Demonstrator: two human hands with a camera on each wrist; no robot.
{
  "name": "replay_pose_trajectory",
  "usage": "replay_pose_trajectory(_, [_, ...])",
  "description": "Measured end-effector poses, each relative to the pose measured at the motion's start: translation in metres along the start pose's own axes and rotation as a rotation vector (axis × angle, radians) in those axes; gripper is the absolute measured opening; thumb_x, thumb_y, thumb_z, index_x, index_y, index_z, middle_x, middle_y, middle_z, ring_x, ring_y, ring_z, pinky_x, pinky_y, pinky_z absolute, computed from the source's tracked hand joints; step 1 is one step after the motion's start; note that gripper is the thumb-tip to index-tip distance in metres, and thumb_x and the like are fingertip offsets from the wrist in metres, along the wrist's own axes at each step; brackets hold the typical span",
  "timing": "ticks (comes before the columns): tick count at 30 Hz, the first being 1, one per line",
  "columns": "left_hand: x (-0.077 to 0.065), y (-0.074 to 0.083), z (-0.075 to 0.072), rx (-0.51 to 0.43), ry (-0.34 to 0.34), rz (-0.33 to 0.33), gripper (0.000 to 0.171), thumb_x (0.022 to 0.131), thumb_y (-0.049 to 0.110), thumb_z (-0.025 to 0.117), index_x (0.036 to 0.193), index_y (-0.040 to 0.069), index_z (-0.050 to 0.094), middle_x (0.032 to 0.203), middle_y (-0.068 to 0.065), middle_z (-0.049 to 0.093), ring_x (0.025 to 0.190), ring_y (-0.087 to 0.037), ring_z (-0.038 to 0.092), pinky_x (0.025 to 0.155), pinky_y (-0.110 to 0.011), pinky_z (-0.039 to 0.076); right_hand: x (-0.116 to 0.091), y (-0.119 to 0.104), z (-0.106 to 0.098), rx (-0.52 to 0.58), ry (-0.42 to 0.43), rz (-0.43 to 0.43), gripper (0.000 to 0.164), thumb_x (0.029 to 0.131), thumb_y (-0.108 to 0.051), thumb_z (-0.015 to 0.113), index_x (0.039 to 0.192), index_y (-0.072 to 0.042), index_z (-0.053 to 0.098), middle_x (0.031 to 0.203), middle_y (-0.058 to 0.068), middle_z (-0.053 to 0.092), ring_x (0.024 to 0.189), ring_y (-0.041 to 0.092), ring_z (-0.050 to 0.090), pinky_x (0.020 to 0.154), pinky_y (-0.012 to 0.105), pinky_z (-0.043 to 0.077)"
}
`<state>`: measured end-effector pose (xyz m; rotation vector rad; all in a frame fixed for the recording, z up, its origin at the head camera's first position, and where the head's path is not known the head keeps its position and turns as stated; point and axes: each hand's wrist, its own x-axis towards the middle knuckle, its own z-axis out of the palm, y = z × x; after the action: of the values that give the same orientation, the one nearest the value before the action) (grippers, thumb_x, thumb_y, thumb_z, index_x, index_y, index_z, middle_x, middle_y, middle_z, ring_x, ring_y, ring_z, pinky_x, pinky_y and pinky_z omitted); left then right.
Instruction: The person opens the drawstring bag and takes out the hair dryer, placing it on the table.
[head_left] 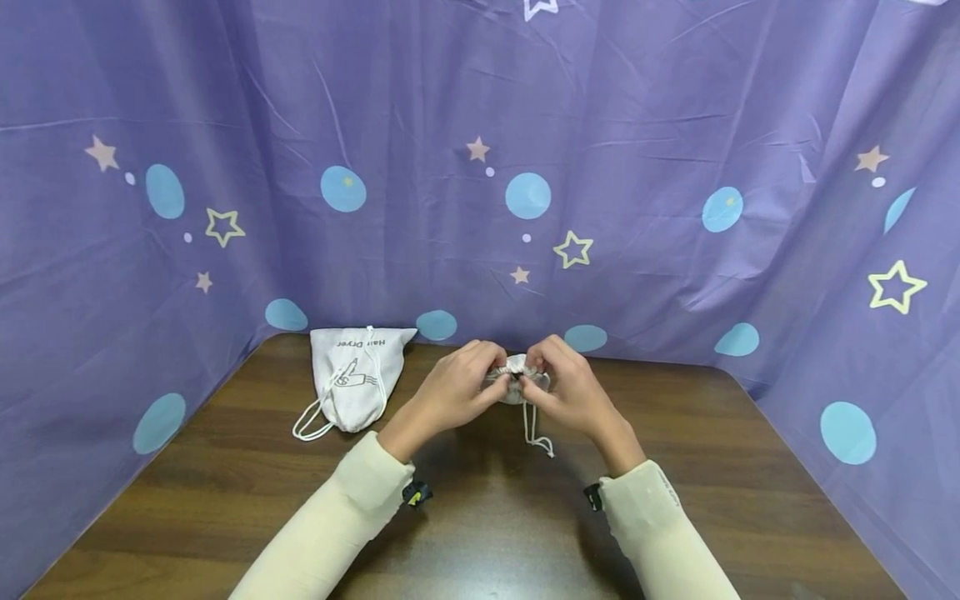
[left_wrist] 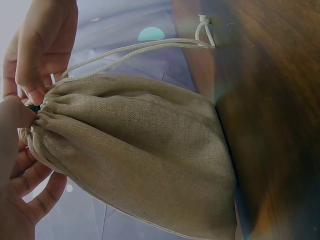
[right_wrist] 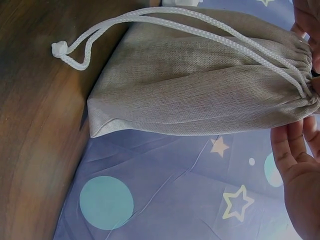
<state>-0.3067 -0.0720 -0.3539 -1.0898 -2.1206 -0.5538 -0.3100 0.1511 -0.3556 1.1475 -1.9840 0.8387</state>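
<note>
Left hand [head_left: 459,385] and right hand [head_left: 567,390] at mid-frame in head view, thumb and forefinger of each pinching the gathered mouth of a cloth bag [left_wrist: 140,150]. Bag's upright over the wooden table [head_left: 712,467], can't tell if base touches, knotted cord [right_wrist: 200,33] hanging. "Hair Dryer" pouch [head_left: 358,404] lies left of center, spotted purple curtain [head_left: 637,125] behind, filling upper frame.
</note>
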Motion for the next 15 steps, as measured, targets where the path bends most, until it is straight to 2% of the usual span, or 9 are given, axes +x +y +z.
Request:
replay_pose_trajectory(6, [-0.0002,-0.0003,-0.0037,0.003,-0.012,-0.015,0.015,0.092,0.018,0.069,0.101,0.01,0.06,0.087,0.002,0.058,0.081,-0.014,0.053,0.067,-0.032,0.047,0.0018,-0.0028,-0.0005,-0.015,0.006,-0.011,0.018,0.078,0.0,0.07,0.091,-0.008,0.06,0.085,0.002,0.056,0.078,0.016,0.053,0.066,0.026,0.044])
replay_pose_trajectory(15, [0.0009,-0.0017,-0.0097,0.019,-0.025,-0.018,0.014,0.09,0.018,0.07,0.1,0.012,0.062,0.088,0.003,0.059,0.082,-0.014,0.054,0.066,-0.032,0.048,0.0013,-0.0008,-0.0012,-0.006,0.018,-0.035,0.02,0.078,0.004,0.069,0.094,-0.007,0.064,0.09,0.003,0.057,0.081,0.018,0.055,0.066,0.034,0.048])
